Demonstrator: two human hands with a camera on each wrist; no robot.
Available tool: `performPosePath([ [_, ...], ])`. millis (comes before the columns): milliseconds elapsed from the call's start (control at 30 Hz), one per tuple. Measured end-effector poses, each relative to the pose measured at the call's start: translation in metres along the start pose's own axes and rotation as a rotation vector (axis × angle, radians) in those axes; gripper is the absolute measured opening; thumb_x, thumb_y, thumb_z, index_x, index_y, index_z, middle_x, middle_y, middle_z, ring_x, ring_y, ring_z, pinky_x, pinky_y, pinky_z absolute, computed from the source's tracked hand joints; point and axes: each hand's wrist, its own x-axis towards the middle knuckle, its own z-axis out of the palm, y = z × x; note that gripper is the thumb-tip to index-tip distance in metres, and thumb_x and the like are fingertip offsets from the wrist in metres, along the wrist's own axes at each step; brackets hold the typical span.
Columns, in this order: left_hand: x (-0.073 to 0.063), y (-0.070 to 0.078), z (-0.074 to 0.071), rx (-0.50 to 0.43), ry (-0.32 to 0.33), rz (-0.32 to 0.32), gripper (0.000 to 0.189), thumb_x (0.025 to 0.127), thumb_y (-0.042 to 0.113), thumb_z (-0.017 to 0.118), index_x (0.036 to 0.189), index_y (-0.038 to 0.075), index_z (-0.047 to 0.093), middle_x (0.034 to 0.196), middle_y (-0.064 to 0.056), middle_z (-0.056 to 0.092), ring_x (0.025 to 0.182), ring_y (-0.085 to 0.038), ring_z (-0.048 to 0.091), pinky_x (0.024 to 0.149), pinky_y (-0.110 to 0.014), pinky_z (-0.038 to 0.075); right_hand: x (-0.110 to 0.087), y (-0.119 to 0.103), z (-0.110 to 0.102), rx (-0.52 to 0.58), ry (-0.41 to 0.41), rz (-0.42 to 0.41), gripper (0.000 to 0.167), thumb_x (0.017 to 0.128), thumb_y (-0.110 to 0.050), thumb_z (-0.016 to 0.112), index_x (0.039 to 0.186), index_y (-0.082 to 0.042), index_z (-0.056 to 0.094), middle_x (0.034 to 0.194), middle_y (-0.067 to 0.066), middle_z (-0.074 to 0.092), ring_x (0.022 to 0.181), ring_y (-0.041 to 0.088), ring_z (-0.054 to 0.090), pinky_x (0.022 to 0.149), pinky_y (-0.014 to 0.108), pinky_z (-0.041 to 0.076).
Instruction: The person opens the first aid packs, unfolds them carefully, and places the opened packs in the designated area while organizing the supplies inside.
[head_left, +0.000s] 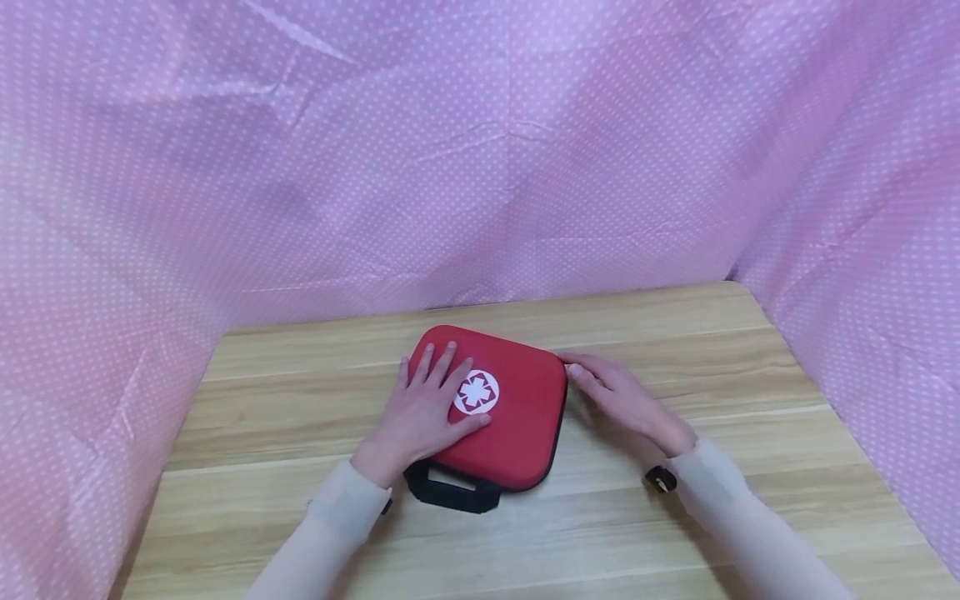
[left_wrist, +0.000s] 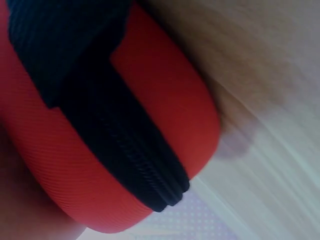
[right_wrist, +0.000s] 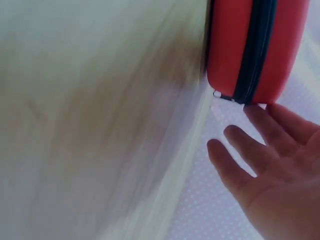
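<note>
The red case point(head_left: 521, 417) lies flat on the table point(head_left: 285, 400), handle point(head_left: 453, 493) toward you. Your left hand point(head_left: 420, 417) is spread flat on the lid, grasping nothing. Your right hand point(head_left: 626, 404) is unclenched, fingertips at the far right corner near the zip pull point(right_wrist: 224, 96). Progress, as judged: case positioned and steadied; zip point(right_wrist: 254, 55) apparently closed, any zip work still remaining. Label: white circular cross emblem point(head_left: 477, 392), partly covered; no brand or writing legible.
</note>
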Motion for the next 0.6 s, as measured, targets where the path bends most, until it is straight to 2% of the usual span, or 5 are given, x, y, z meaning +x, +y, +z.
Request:
performPosePath([
  [167, 0.0, -0.005, 0.003, 0.011, 0.012, 0.029, 0.098, 0.087, 0.068, 0.067, 0.165, 0.022, 0.03, 0.172, -0.011, 0.018, 0.158, -0.04, 0.01, 0.123, -0.066, 0.008, 0.013, 0.008, -0.009, 0.146, -0.025, 0.019, 0.046, 0.113, -0.024, 0.043, 0.152, -0.001, 0.048, 0.148, 0.015, 0.057, 0.137, 0.036, 0.053, 0.113, 0.057, 0.039],
  [267, 0.0, -0.007, 0.005, 0.014, 0.02, 0.046, 0.097, 0.088, 0.069, 0.065, 0.165, 0.022, 0.03, 0.172, -0.011, 0.018, 0.158, -0.039, 0.01, 0.123, -0.065, 0.007, 0.022, 0.015, -0.013, 0.2, -0.055, 0.017, 0.043, 0.112, -0.018, 0.045, 0.151, -0.001, 0.05, 0.147, 0.016, 0.058, 0.135, 0.036, 0.055, 0.113, 0.058, 0.039],
  [467, 0.004, -0.016, 0.007, 0.014, 0.042, 0.084, 0.097, 0.086, 0.066, 0.069, 0.164, 0.023, 0.032, 0.172, -0.01, 0.02, 0.158, -0.037, 0.011, 0.124, -0.064, 0.006, 0.034, 0.021, -0.014, 0.125, -0.166, 0.002, 0.039, 0.109, -0.014, 0.052, 0.147, -0.012, 0.059, 0.143, 0.004, 0.063, 0.134, 0.025, 0.057, 0.113, 0.052, 0.041],
  [600, 0.008, -0.024, 0.007, 0.038, 0.048, 0.111, 0.096, 0.086, 0.067, 0.069, 0.164, 0.024, 0.033, 0.171, -0.008, 0.022, 0.158, -0.036, 0.012, 0.124, -0.063, 0.009, 0.039, 0.02, -0.013, 0.089, -0.225, -0.001, 0.04, 0.107, -0.007, 0.052, 0.146, -0.013, 0.061, 0.141, 0.002, 0.064, 0.122, 0.022, 0.058, 0.108, 0.046, 0.046],
])
